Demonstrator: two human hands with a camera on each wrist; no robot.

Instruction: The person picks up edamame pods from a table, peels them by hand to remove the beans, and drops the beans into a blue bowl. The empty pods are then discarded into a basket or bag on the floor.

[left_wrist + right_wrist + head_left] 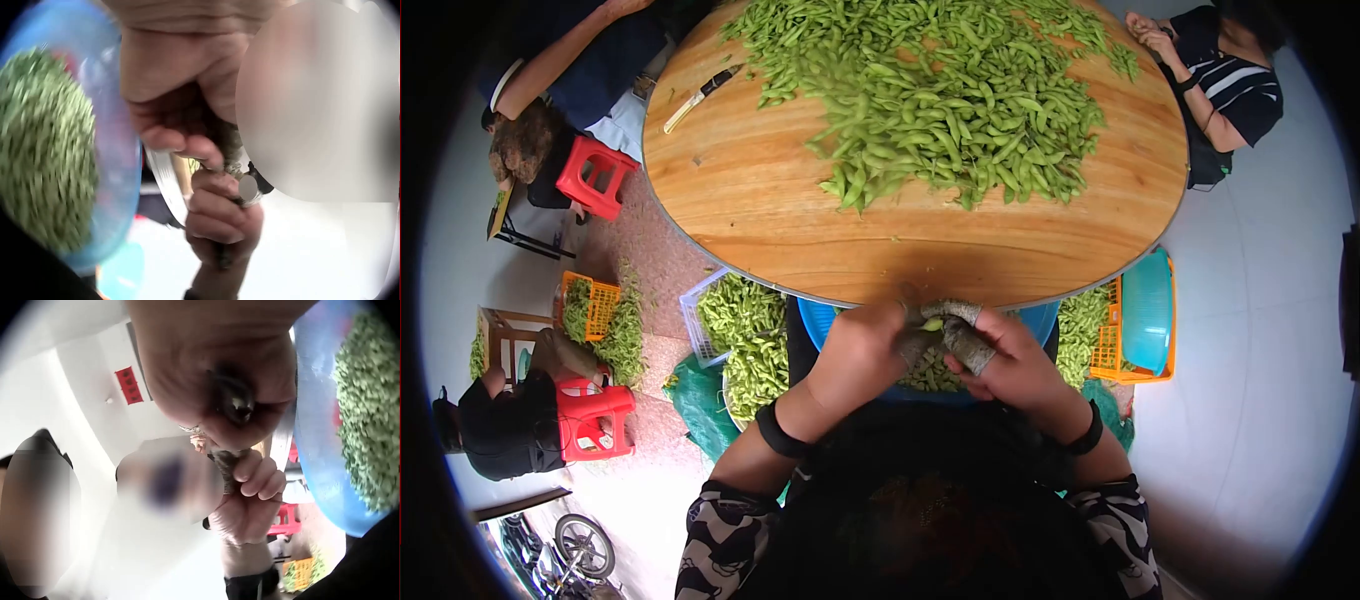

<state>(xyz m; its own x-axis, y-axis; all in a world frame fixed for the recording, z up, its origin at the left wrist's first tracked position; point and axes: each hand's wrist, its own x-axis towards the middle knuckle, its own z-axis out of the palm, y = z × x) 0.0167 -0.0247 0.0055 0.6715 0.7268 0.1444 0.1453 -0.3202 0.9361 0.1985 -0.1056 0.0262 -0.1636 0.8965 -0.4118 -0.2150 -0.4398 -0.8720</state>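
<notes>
Above the lap, just at the table's near edge, my two hands meet fingertip to fingertip. A small green soybean pod (932,325) shows between them. My left hand (855,348) has its fingers curled and pinches the pod. With curled fingers, my right hand (1012,362) grips a dark, shiny-ended handle (239,405), seen in its palm in the right wrist view; the rest of that tool is hidden. Greyish wrapping (970,347) covers some of the fingers. Below the hands, a blue basin (119,156) holds a heap of shelled green beans (44,150).
Many green pods (960,120) are heaped on the round wooden table (760,225), with a slim black-and-cream tool (700,100) beside them. A lilac crate (700,310) of pods stands left, an orange crate (1108,345) right. Other people sit around, some on red stools (595,420).
</notes>
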